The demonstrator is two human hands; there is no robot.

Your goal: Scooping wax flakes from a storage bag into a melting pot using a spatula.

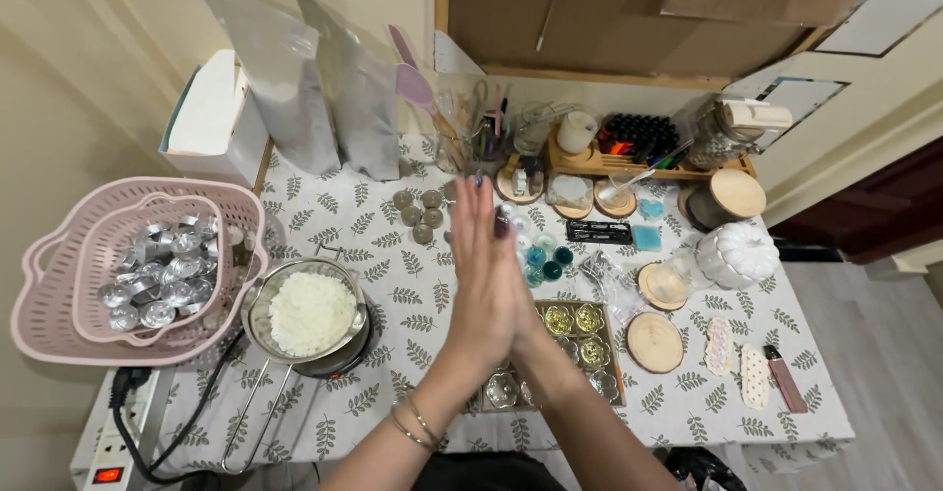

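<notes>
The left hand point(481, 275) and right hand point(506, 290) are pressed together, palm to palm and empty, above a leaf-patterned tablecloth point(393, 285), between a wax-filled pot point(309, 314) at left and a tray of small cups point(580, 339) at right.

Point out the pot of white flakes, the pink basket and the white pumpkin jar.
Pot of white flakes point(311, 312), head view, on the flakes in the middle.
Pink basket point(59, 344), head view, on its outer rim at lower left.
White pumpkin jar point(737, 253), head view, on its ribbed side.
</notes>
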